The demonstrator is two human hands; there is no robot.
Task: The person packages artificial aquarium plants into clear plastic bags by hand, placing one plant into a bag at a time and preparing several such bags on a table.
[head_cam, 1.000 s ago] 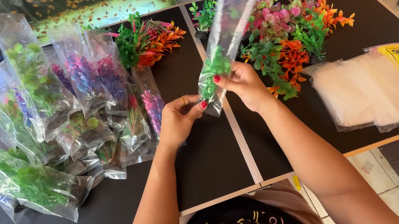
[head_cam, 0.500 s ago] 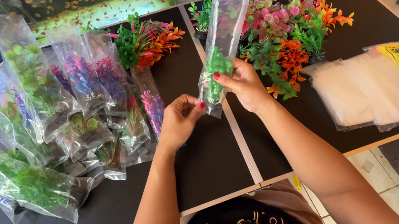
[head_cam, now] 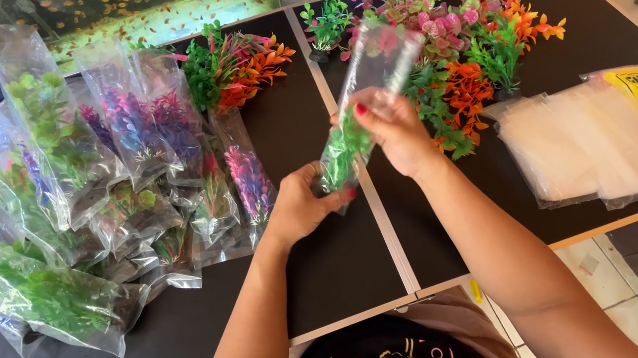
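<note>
Matte black table (head_cam: 338, 289); both hands grip crinkly clear bag (head_cam: 366, 101) of plastic plant

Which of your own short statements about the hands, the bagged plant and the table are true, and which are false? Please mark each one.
1. Both hands hold one clear bag with a green plastic plant inside. True.
2. The left hand grips the bag's lower end. True.
3. The right hand rests flat on the table. False: it holds the bag's middle, above the table.
4. The stack of empty bags lies left of the person. False: it lies on the right.
5. Filled bags are piled on the left. True.
</note>
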